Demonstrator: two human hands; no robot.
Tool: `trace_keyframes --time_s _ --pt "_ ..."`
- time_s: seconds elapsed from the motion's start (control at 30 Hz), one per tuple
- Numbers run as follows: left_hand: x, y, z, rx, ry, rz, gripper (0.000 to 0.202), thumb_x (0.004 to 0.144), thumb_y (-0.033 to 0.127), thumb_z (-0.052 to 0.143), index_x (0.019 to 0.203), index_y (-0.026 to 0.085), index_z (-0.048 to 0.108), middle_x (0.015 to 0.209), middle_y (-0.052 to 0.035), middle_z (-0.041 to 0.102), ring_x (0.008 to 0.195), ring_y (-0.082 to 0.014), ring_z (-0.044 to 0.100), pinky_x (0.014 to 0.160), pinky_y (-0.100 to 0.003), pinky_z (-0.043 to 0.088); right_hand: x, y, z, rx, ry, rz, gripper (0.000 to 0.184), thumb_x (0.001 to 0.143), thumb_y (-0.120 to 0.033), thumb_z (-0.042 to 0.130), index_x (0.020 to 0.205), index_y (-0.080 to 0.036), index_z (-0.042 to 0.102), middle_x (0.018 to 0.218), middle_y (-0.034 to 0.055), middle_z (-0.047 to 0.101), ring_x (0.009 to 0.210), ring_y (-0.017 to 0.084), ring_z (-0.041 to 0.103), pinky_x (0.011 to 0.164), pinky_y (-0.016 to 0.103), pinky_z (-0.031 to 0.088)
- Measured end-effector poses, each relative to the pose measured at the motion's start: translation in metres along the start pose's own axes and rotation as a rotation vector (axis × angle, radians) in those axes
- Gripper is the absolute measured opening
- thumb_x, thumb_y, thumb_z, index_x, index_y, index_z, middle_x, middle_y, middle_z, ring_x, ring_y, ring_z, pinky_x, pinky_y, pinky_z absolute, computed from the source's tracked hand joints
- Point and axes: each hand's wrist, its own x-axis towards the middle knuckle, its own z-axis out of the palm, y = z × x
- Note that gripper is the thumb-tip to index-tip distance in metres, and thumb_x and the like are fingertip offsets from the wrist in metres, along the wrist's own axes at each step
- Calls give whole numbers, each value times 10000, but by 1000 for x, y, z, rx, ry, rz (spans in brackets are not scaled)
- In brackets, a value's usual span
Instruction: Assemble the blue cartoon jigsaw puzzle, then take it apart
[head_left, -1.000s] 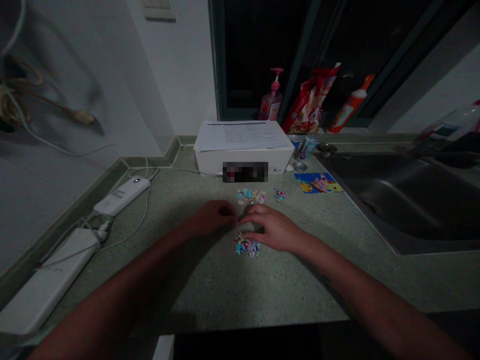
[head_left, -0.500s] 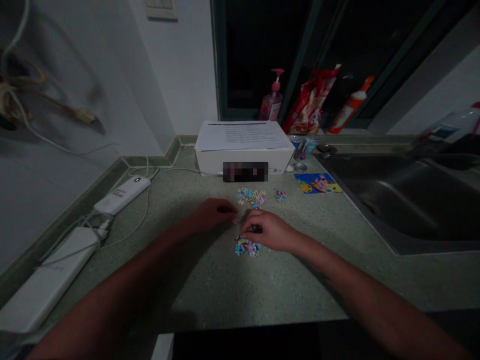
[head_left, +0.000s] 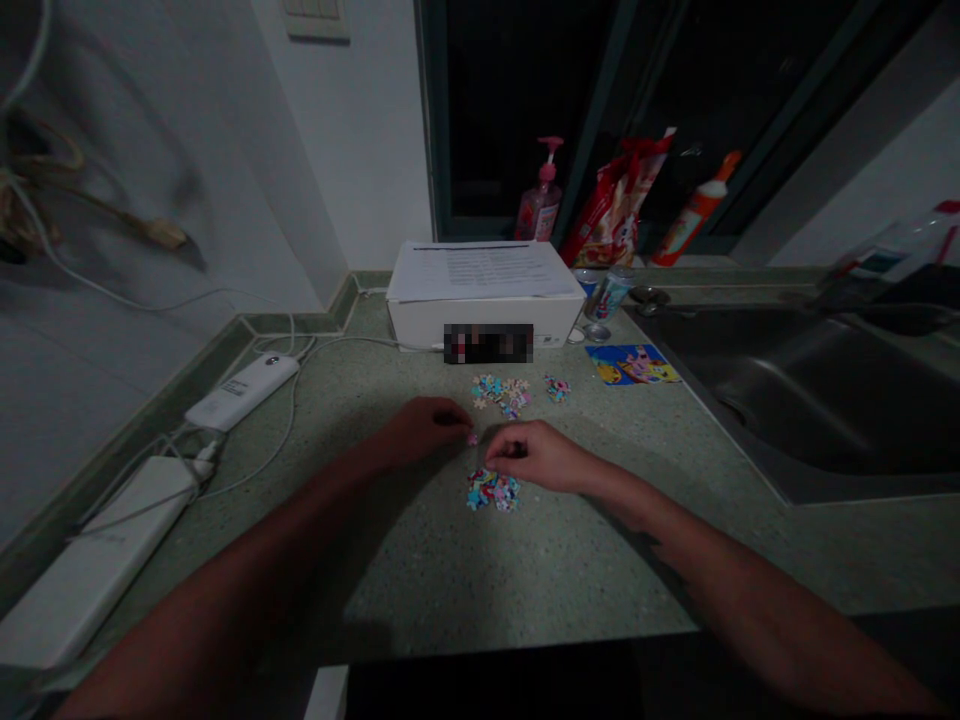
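Observation:
My left hand rests on the green speckled counter with its fingers curled, pinching a small pink jigsaw piece at its fingertips. My right hand lies just to its right, fingers bent into a pinch close to that piece; what they hold is too small to make out. A small cluster of joined jigsaw pieces lies right below my right hand. Loose pieces sit in a heap beyond both hands, with a smaller clump to the right.
A white box stands at the back, a colourful picture card to its right. A steel sink fills the right side. White chargers and cables lie at the left. Bottles and a red bag stand on the window sill.
My right hand has drawn its fingers in from a flatter spread into a pinch and shifted slightly up off the joined pieces. My left hand has hardly moved.

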Motion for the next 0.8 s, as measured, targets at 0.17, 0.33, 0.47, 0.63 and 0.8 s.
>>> trace_keyframes --time_s 0.17,0.33,0.47,0.63,0.8 --pt "0 -2 1 31 -10 5 213 702 427 797 787 232 799 788 -29 790 785 -242 705 734 -334 496 -3 -5 2 -83 1 -6 77 897 -236 703 917 -187 758 774 6 748 679 131 663 634 257 493" --pt "2 -8 1 37 -31 24 195 738 400 773 809 220 793 799 -32 783 774 -223 696 729 -324 502 -3 -9 4 -122 36 -8 82 900 -249 690 915 -190 745 733 0 724 647 127 638 608 257 472" --pt "2 -6 -1 59 -64 -4 211 755 382 757 851 196 787 848 -39 788 825 -219 700 766 -322 505 -3 -10 3 -107 32 19 66 902 -243 675 907 -192 717 711 -10 699 626 121 614 600 258 458" --pt "1 -3 0 58 -71 -9 222 756 383 760 857 187 782 848 -41 784 822 -216 695 766 -323 497 -3 -11 1 -102 42 30 38 896 -227 661 891 -194 681 690 -25 657 613 118 583 599 261 447" --pt "1 -3 1 67 -49 -17 216 739 392 771 826 195 782 816 -35 776 795 -218 686 748 -324 485 -1 -7 2 -67 25 0 37 875 -214 654 869 -190 682 719 -18 648 625 117 556 606 263 440"
